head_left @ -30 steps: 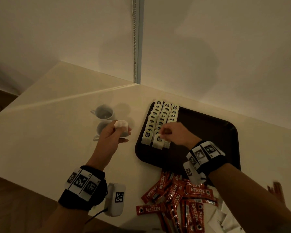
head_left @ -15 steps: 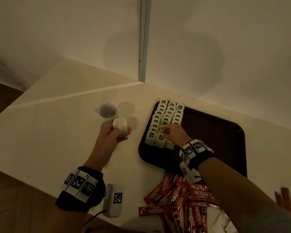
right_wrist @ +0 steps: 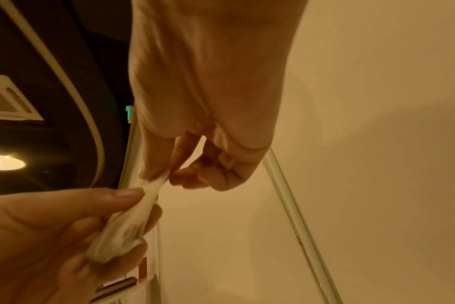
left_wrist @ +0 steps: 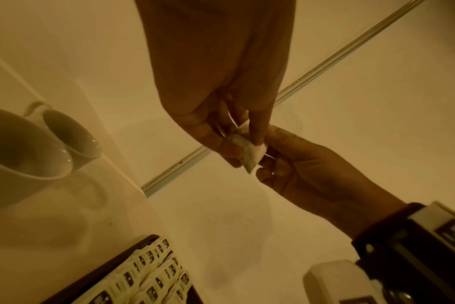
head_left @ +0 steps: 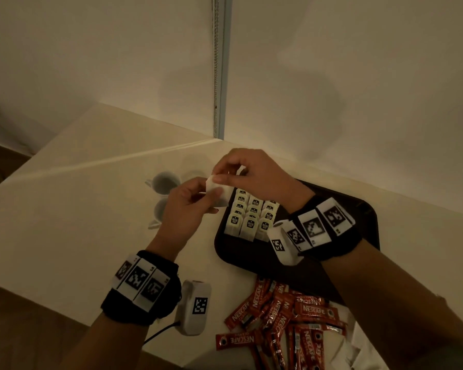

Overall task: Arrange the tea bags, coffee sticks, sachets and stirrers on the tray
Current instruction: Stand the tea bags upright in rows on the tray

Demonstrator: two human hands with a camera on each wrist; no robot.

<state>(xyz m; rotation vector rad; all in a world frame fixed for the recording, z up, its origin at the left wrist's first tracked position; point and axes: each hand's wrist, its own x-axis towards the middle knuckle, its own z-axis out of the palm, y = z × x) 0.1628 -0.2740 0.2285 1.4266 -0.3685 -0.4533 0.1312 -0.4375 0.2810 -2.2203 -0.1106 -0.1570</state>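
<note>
Your two hands meet above the far left corner of the tray point(head_left: 364, 209), both clamped on one loose tea bag point(head_left: 219, 194). Your left hand point(head_left: 187, 212) grips the bag's lower part, thumb on one face and curled fingers behind it. Your right hand point(head_left: 254, 174) pinches the bag's upper edge between thumb and forefinger, with the other fingers curled under. In the left wrist view the bag point(left_wrist: 249, 152) hangs edge-on between the two grips, raised off the tabletop point(head_left: 72, 209).

The tray is dark and sits on the tabletop to your right. Its left part carries tea bags in three neat rows point(head_left: 251, 217), overlapping like shingles with the printed tags facing up; the far ends of the rows are hidden behind your right hand. The rest of the tray's floor shows dark, partly hidden by your right wrist.

Two white cups point(head_left: 163, 193) stand on the tabletop just left of the tray, one behind the other, partly hidden by your left hand.

Near you, in front of the tray, red coffee sticks point(head_left: 286, 324) lie in a loose heap on the tabletop, crossing one another. Pale sachets point(head_left: 350, 351) lie at the heap's right edge, too dim to read.
</note>
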